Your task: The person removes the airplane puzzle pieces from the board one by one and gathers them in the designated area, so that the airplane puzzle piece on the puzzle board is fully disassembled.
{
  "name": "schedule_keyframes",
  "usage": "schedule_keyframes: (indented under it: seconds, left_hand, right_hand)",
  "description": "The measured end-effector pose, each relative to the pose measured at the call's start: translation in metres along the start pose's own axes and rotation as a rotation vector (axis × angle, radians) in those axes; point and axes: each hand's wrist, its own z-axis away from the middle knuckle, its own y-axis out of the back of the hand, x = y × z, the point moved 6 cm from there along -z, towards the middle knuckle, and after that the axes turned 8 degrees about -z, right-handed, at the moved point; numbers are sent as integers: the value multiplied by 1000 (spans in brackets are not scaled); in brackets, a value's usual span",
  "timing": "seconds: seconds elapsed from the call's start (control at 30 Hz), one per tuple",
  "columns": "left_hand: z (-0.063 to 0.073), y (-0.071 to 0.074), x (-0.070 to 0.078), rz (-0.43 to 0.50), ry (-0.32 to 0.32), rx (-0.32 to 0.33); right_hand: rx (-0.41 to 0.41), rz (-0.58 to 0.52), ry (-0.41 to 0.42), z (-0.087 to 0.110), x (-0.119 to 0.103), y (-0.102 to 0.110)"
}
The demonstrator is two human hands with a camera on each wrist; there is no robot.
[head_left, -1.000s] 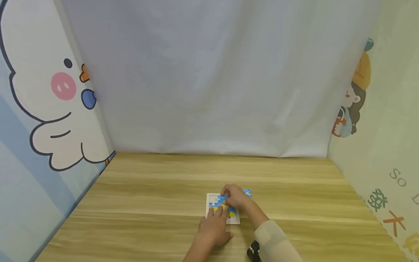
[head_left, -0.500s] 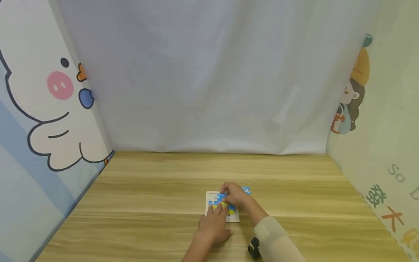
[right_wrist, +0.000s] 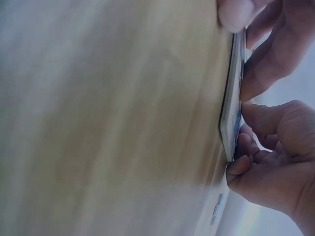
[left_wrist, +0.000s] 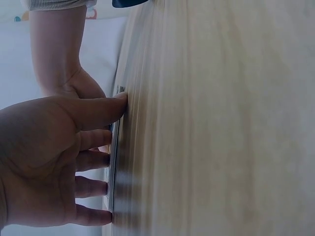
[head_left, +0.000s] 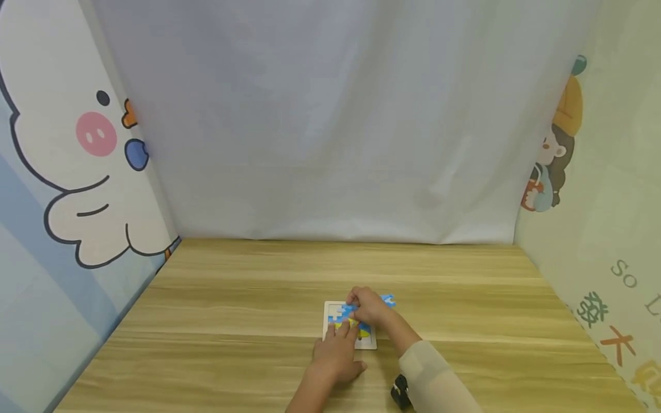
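A small jigsaw puzzle in a pale square frame (head_left: 370, 347) lies on the table, its picture blue, yellow and white. Pale bare backing (head_left: 333, 310) shows at its far left corner. My left hand (head_left: 337, 353) rests with spread, straight fingers on the near left part; in the left wrist view the fingertips (left_wrist: 93, 216) touch the board edge-on. My right hand (head_left: 369, 306) bends over the far right corner, thumb and curled fingers pinching a blue puzzle piece (head_left: 348, 310), mostly hidden by the hand. The right wrist view shows its thumb (right_wrist: 258, 115) on the puzzle surface.
Loose blue puzzle pieces (head_left: 388, 299) lie on the table beyond the right wrist. A small black device (head_left: 400, 392) sits beside the right sleeve (head_left: 434, 376). A white curtain (head_left: 330, 126) hangs behind the wood-grain table (head_left: 232, 321), with printed walls at both sides.
The head view has shifted slightly. Both hands keep nearly the same place on the puzzle, and the loose pieces stay put.
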Motion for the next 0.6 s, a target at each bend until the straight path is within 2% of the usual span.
schedule_keyframes:
  seconds: [0.37, 0.6]
  left_hand:
    - [2, 0, 1, 11, -6, -10]
    - [2, 2, 1, 10, -8, -5]
  right_hand:
    - [16, 25, -6, 3, -1, 0]
    - [8, 91, 44, 1, -4, -2]
